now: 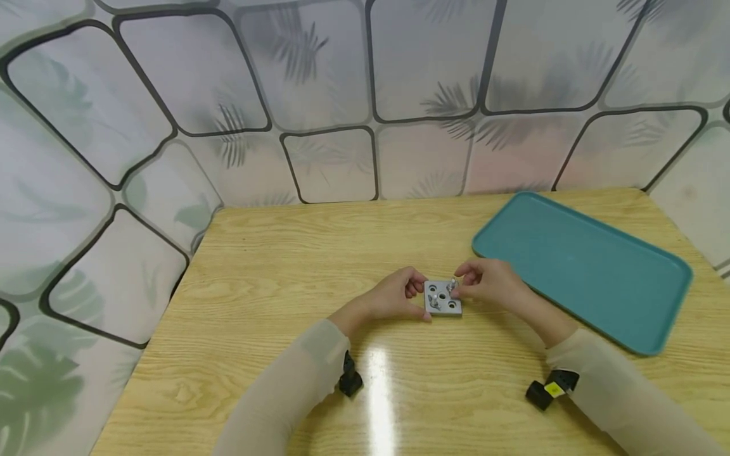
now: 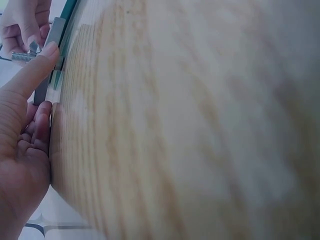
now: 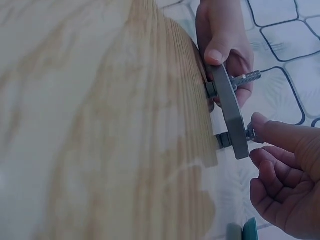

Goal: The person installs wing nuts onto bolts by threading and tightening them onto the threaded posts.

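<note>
A small square metal plate (image 1: 443,304) with several holes is held just above the wooden table. My left hand (image 1: 396,295) grips its left edge, thumb on the near side and fingers on the far side. Two bolts pass through the plate, their heads (image 3: 223,140) below it. One bolt's threaded end (image 3: 248,78) stands out near the left hand, with a wing nut (image 1: 435,302) on it. At the far right corner, my right hand (image 1: 489,282) pinches the other wing nut (image 1: 452,285) between thumb and fingers; the fingertips partly hide it.
A teal tray (image 1: 576,266) lies at an angle on the right of the wooden table (image 1: 296,266), just beyond the right forearm. Patterned curtain (image 1: 422,76) stands behind the table and along its left side. Each wrist carries a small black camera (image 1: 350,382).
</note>
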{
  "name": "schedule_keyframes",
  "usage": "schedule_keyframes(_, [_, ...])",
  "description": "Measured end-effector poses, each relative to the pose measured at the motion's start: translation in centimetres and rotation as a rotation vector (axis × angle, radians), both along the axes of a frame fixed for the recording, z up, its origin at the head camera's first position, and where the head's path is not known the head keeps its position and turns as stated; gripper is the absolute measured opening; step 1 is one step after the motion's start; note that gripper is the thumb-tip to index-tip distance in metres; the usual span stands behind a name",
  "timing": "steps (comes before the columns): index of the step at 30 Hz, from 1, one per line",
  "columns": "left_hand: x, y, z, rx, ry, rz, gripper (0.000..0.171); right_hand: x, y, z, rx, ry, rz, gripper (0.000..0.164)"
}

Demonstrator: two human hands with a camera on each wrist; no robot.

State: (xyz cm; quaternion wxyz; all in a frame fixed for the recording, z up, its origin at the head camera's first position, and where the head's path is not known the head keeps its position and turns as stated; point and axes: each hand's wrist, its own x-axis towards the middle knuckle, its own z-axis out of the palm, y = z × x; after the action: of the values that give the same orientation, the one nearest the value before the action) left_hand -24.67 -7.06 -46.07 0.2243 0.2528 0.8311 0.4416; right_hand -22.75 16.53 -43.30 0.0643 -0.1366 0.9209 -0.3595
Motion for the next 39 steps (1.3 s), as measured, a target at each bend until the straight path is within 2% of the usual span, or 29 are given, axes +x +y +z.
schedule_keyframes(10, [0.0, 0.1, 0.1, -0.016, 0.046, -0.011, 0.064, 0.2, -0.1, 0.2, -0.01, -0.02, 0.018, 0.031])
schedule_keyframes(22, [0.0, 0.1, 0.1, -0.012, 0.042, -0.007, 0.064, 1.5, 0.3, -0.1, -0.038, -0.022, 0.069, 0.02])
schedule_keyframes(26, [0.0, 0.1, 0.1, -0.01, 0.038, -0.004, 0.064, 1.2, 0.4, 0.1, -0.029, 0.029, 0.033, 0.021])
schedule_keyframes(29, [0.0, 0.1, 0.0, -0.006, 0.028, -0.003, 0.064, 0.8, 0.5, 0.1, -0.029, 0.034, 0.013, 0.024])
schedule_keyframes(36, [0.1, 0.1, 0.1, -0.011, 0.026, 0.005, 0.063, 0.0, -0.4, -0.1, -0.014, 0.045, 0.013, 0.033])
schedule_keyframes(39, [0.1, 0.1, 0.1, -0.007, 0.023, 0.003, 0.063, -0.1, -0.6, -0.1, -0.024, 0.046, 0.015, 0.03])
